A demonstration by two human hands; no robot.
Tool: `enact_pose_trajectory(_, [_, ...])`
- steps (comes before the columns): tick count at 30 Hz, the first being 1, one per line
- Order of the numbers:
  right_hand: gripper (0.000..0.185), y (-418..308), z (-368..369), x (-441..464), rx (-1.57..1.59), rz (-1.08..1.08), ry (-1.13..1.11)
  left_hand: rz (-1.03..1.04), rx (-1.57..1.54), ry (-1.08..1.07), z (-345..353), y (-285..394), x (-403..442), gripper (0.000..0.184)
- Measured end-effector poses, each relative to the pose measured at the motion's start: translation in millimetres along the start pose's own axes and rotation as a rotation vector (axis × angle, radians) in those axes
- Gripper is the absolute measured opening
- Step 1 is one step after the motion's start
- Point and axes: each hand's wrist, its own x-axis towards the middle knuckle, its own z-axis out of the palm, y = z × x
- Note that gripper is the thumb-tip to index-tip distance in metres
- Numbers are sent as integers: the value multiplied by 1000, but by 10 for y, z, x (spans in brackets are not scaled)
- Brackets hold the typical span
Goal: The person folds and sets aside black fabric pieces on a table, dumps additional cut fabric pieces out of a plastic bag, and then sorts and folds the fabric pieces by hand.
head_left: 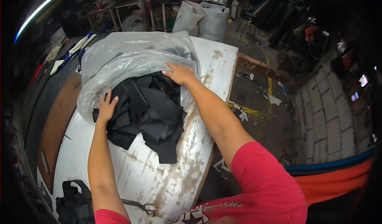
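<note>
A heap of black fabric pieces (145, 108) spills from the mouth of a clear plastic bag (115, 78) lying on a worn white table (191, 144). At the near left edge of the bag's mouth, my left hand (106, 108) rests against the heap with its fingers spread. My right hand (181, 74) is across from it, at the right side of the bag's opening. Its thumb and forefinger stretch apart over the plastic rim and the black pieces; the other fingers are partly hidden.
Scissors (145, 207) lie near the front edge of the table. More black fabric (73, 202) sits at lower left, below a brown board (59, 124). Filled sacks (213, 21) stand on the floor behind. A block wall (326, 116) and scrap-strewn floor (254, 92) are on the right.
</note>
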Motion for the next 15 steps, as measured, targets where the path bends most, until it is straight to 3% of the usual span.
enact_pose_trajectory(3, [64,-52,-100,21,-8,-34,5,11,-81,-30,-128,96,-54,72])
enact_pose_trajectory(6, [59,-77,-305,-360,118,-351,312,96,-229,40,-468,204,-414,76])
enact_pose_trajectory(8, [53,-153,-362,-945,275,-491,624,155,-129,258,-644,314,-907,76])
enact_pose_trajectory(10, [54,-119,-233,-1563,260,-505,726,165,-84,370,-760,471,-1481,76])
enact_pose_trajectory(15, [84,-487,287,-2439,70,-708,437,14,49,169,-566,775,-3109,82])
